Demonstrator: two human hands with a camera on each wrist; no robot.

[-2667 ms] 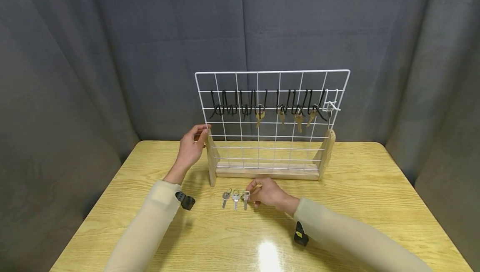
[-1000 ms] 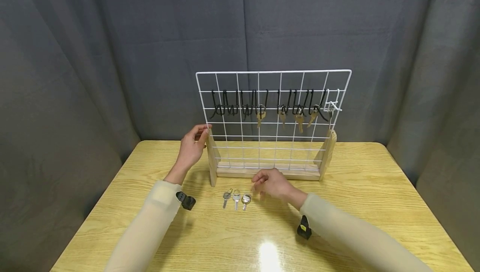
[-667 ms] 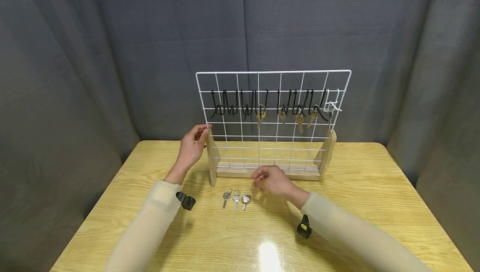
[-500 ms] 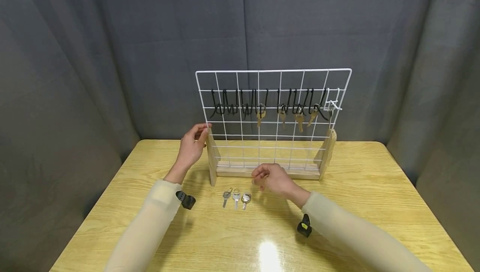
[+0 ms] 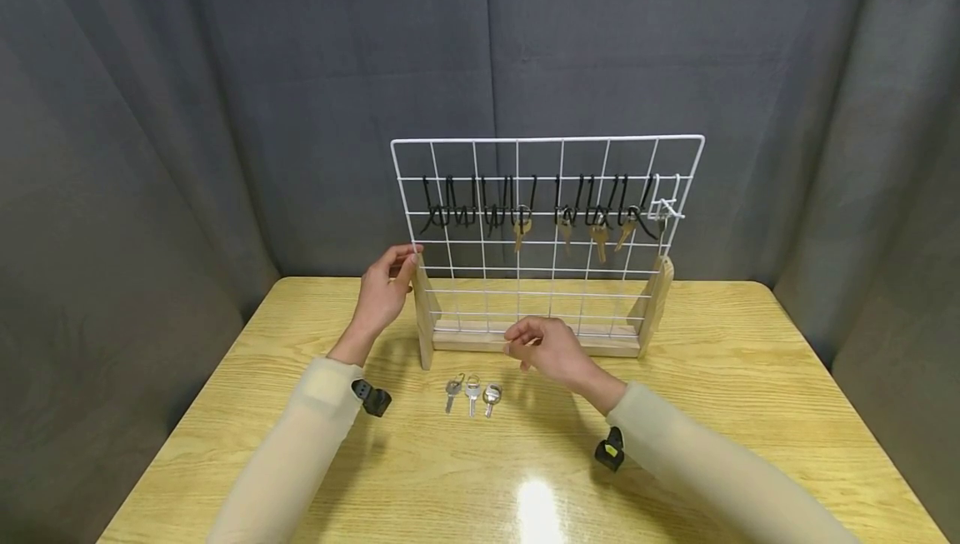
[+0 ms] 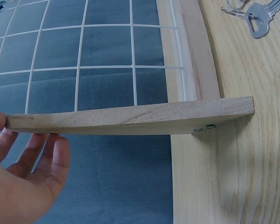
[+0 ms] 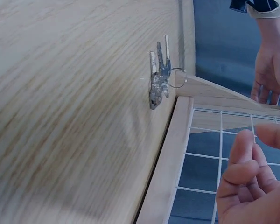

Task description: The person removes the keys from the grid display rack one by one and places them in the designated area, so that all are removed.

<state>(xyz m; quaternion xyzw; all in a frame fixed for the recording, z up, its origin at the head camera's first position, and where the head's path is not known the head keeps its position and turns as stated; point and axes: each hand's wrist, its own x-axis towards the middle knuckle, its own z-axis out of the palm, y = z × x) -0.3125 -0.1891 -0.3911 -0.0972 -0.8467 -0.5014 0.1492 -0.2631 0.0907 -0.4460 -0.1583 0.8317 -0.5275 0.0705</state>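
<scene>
In the head view, my left hand (image 5: 380,290) holds the left wooden upright of a key rack (image 5: 422,311) near its top. The left wrist view shows the fingertips (image 6: 60,151) against the upright's outer face. My right hand (image 5: 551,352) hovers in front of the rack's wooden base, fingers loosely bent. The right wrist view shows nothing between its thumb and fingers. On the table in front of the rack lie three silver keys in a row: a left key (image 5: 453,392), a middle key (image 5: 472,395) and a right key (image 5: 491,399), each with a ring.
The rack's white wire grid (image 5: 517,269) carries a row of black hooks (image 5: 465,216). Several keys hang on it, among them a brass key (image 5: 522,232). A white hook (image 5: 663,207) sits at the right. Grey curtains (image 5: 337,94) enclose the wooden table (image 5: 315,477).
My right hand was at the right key; it has let go and risen away toward the rack's base. That key's ring now lies over its head. The left hand has kept its hold.
</scene>
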